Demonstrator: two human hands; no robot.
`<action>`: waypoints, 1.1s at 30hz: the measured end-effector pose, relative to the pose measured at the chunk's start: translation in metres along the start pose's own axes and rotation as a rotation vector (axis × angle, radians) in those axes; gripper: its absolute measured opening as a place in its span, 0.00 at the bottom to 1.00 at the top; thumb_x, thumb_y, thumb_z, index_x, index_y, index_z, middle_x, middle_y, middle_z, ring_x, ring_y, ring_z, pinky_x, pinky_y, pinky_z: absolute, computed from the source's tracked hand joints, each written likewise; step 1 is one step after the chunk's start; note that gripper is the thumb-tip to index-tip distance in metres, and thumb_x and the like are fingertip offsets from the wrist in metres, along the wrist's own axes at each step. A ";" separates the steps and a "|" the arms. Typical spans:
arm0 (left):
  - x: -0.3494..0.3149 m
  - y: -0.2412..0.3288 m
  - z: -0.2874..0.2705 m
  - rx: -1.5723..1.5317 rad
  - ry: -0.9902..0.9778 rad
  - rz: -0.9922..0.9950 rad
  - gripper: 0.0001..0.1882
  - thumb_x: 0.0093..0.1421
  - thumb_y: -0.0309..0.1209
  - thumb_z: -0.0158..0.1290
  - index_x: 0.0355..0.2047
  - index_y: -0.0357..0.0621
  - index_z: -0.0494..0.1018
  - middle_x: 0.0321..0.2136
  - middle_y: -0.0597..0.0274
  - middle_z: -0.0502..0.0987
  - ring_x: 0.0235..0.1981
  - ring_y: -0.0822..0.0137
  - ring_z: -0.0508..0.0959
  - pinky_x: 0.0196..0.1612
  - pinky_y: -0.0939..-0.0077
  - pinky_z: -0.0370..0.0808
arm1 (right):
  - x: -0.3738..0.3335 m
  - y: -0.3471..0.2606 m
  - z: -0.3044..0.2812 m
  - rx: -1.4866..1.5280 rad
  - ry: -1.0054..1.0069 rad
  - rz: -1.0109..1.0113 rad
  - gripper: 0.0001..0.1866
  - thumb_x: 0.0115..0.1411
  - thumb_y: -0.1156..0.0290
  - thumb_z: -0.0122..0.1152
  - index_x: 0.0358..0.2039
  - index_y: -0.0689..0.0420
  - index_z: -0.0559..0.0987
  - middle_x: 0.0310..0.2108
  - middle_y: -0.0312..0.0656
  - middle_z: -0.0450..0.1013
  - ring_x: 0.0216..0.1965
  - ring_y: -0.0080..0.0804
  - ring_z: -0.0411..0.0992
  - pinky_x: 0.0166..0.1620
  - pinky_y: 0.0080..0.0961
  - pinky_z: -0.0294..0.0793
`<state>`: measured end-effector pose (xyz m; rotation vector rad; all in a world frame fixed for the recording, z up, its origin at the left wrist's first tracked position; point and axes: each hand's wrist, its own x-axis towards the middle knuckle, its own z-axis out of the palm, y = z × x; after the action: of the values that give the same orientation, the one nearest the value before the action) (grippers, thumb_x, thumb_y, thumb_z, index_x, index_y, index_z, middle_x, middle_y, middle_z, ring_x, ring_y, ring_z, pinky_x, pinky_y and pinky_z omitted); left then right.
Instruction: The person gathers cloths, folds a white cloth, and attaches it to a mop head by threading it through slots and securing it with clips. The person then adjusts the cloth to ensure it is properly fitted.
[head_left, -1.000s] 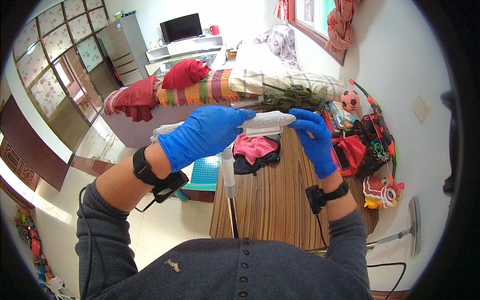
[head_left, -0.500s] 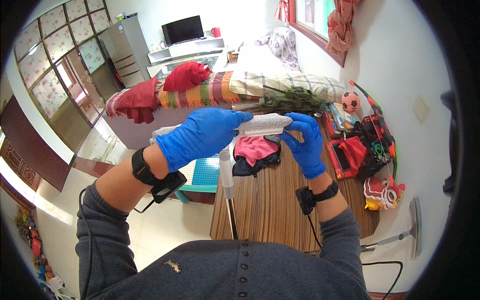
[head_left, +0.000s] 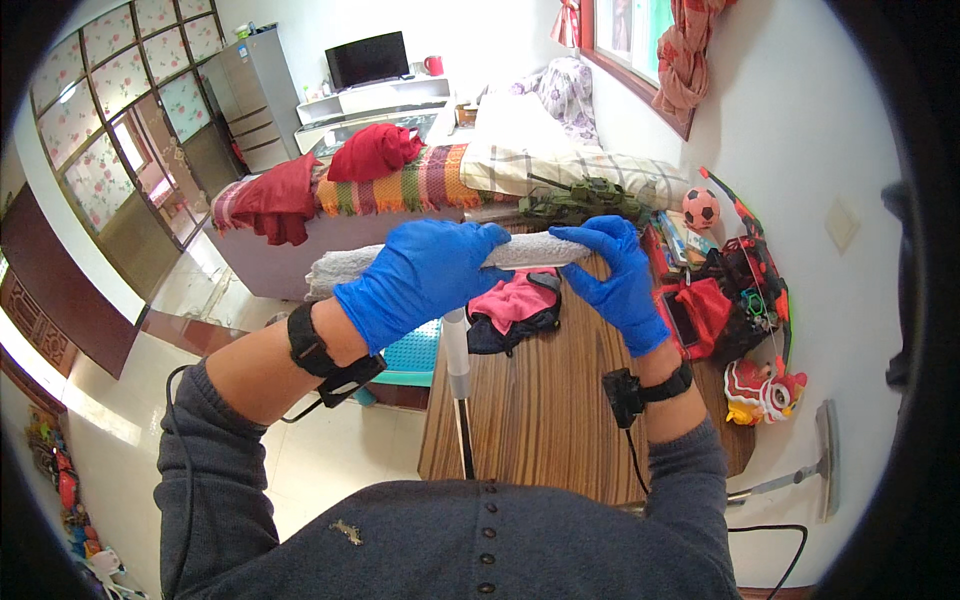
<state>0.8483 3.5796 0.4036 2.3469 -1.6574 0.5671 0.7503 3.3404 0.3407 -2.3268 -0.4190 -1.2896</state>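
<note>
A long, flat mop head with a fluffy grey pad (head_left: 345,266) is held up crosswise in front of me. My left hand (head_left: 430,268), in a blue glove, is closed around its middle. My right hand (head_left: 615,275), gloved the same way, pinches the right end, thumb below and fingers on top. The strip between my hands shows the pad over a pale plate edge. Below the left hand a mop pole (head_left: 456,360) with a pale grey upper section runs down toward my body; its joint to the head is hidden by that hand.
Under my hands is a brown wood-grain table (head_left: 560,420) bearing a pink and black cloth (head_left: 515,305). Along its right side sit a green toy tank (head_left: 585,200), a small ball (head_left: 701,207), a red bag (head_left: 705,315) and a lion-head toy (head_left: 762,390). Another long-handled tool (head_left: 828,460) leans at right.
My left hand and the mop head have shifted slightly right. The right hand's fingers have closed further over the pad's end.
</note>
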 end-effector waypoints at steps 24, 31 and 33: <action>-0.008 -0.004 -0.002 -0.003 0.066 0.061 0.21 0.57 0.40 0.57 0.49 0.48 0.73 0.29 0.52 0.80 0.30 0.53 0.81 0.32 0.60 0.78 | 0.012 -0.023 0.018 0.102 -0.022 0.029 0.24 0.39 0.76 0.74 0.42 0.48 0.83 0.35 0.36 0.73 0.40 0.37 0.69 0.45 0.31 0.70; -0.042 -0.011 -0.032 -0.010 0.005 0.020 0.34 0.54 0.38 0.61 0.61 0.46 0.65 0.45 0.48 0.77 0.45 0.52 0.78 0.50 0.60 0.73 | 0.026 -0.052 0.002 -0.127 -0.187 -0.038 0.35 0.42 0.55 0.74 0.54 0.46 0.76 0.52 0.39 0.71 0.55 0.42 0.65 0.60 0.38 0.60; -0.056 -0.018 -0.043 0.001 -0.057 -0.024 0.38 0.53 0.38 0.63 0.63 0.47 0.62 0.53 0.49 0.73 0.53 0.52 0.74 0.59 0.60 0.67 | 0.031 -0.066 0.003 -0.138 -0.222 -0.079 0.36 0.43 0.54 0.74 0.54 0.47 0.76 0.52 0.39 0.71 0.55 0.42 0.65 0.60 0.38 0.60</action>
<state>0.8408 3.6503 0.4199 2.4016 -1.6502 0.5016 0.7378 3.3994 0.3813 -2.6056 -0.5127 -1.1311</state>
